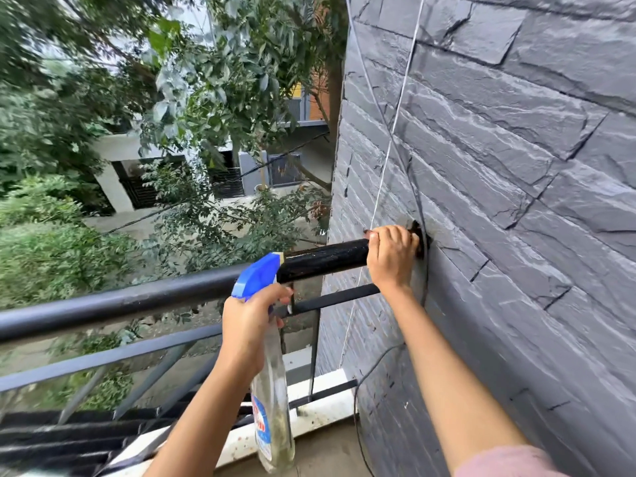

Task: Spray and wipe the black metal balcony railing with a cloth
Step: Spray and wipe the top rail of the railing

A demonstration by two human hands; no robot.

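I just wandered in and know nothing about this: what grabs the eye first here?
The spray bottle with its bright blue head stands out in the middle foreground, held by the left hand and pointed at the black railing. The right hand grips the glistening top rail right where it meets the grey stone wall on the right. Beyond the railing, green trees fill the left.

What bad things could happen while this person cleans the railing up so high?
1. The left hand holds the spray bottle right beside the railing. If it slips, it might fall to the ground far below.
2. The rail looks wet and shiny next to the right hand, so that grip could slide.
3. A thin string hangs down the wall by that hand and could snag.
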